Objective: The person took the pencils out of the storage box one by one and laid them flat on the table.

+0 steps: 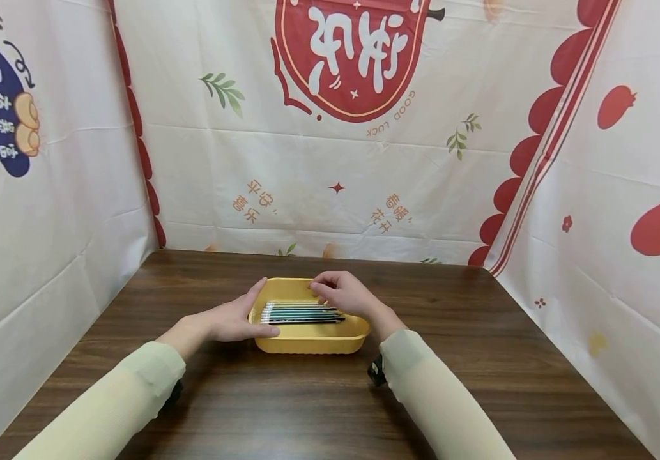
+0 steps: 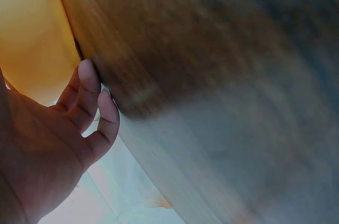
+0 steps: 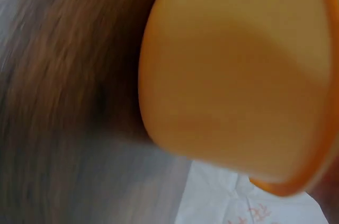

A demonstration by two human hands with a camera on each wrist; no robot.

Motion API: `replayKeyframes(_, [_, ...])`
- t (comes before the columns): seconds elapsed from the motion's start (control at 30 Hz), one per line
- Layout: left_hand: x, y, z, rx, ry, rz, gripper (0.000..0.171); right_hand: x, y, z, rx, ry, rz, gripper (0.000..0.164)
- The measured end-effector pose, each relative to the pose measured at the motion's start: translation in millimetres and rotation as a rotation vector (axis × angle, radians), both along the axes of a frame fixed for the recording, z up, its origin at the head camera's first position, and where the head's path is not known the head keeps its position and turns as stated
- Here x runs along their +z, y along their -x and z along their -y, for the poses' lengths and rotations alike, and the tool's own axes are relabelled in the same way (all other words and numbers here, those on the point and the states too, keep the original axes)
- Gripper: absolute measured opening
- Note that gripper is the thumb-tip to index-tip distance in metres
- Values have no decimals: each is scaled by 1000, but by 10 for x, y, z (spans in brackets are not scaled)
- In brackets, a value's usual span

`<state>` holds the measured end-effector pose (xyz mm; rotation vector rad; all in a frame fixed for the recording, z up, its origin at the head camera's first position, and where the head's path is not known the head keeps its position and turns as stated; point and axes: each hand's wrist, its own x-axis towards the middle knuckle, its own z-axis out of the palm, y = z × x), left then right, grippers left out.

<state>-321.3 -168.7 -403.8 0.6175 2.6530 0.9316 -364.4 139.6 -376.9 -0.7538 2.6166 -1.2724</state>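
A yellow plastic basket (image 1: 312,345) with rounded ends sits on the table. Several pencils (image 1: 301,315), green-blue and dark, lie side by side in it, white ends to the left, sharpened tips to the right. My left hand (image 1: 234,319) grips the basket's left end, its thumb over the near rim. In the left wrist view, bent fingers (image 2: 87,91) lie along the outer wall. My right hand (image 1: 349,297) reaches over the basket's right part, fingers bent down just above the pencil tips. I cannot tell whether it pinches one. The basket wall (image 3: 233,75) fills much of the right wrist view.
The brown wood-grain table (image 1: 272,409) extends around the basket. Printed cloth (image 1: 283,153) hangs behind it and along both sides. Dark wrist devices (image 1: 377,370) show under the pale sleeves (image 1: 439,396).
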Motion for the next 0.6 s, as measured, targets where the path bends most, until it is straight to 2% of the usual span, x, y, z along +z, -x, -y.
replayKeyframes(0.33, [-12,19,10,-1,-1,8,132,-151,83,124,22,30,40,35])
replayKeyframes(0.6, [-12,31,4,-7,15,7,131,-173,84,125,46,-31,39,32])
